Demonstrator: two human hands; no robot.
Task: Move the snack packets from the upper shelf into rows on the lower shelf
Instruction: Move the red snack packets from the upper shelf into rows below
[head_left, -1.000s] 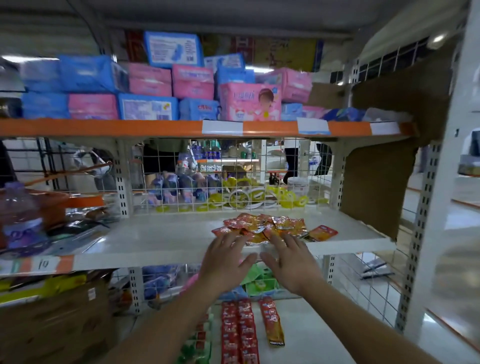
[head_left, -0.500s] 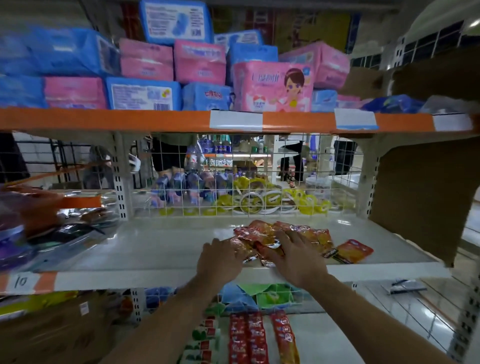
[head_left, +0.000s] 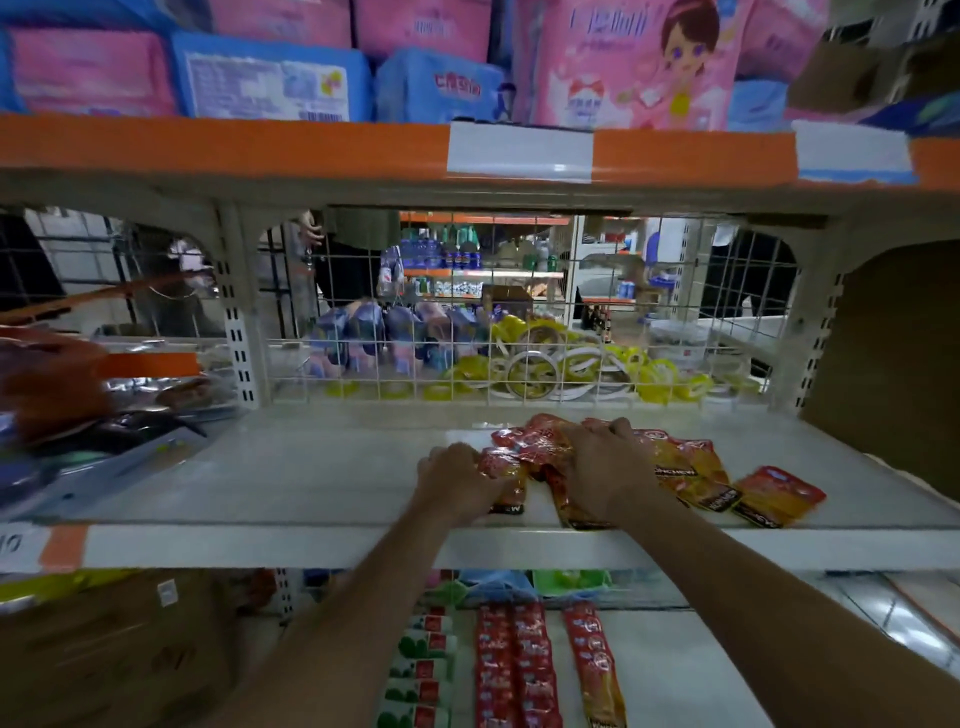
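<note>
A shop: white metal shelving (head_left: 311, 478) with an orange price-strip edge (head_left: 208, 145) and blank white label holders (head_left: 519, 153), stacked pink and blue soft packs (head_left: 270, 78) above, and far shelves of bottles (head_left: 457, 254) beyond the white wire-mesh back panel (head_left: 519, 338).

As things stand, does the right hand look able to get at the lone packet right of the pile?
Probably yes. The lone packet lies uncovered on the shelf near its front edge, just right of the right hand, which grips the pile.

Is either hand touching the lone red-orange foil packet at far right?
No, the lone red-orange foil packet lies apart, right of the right hand.
</note>
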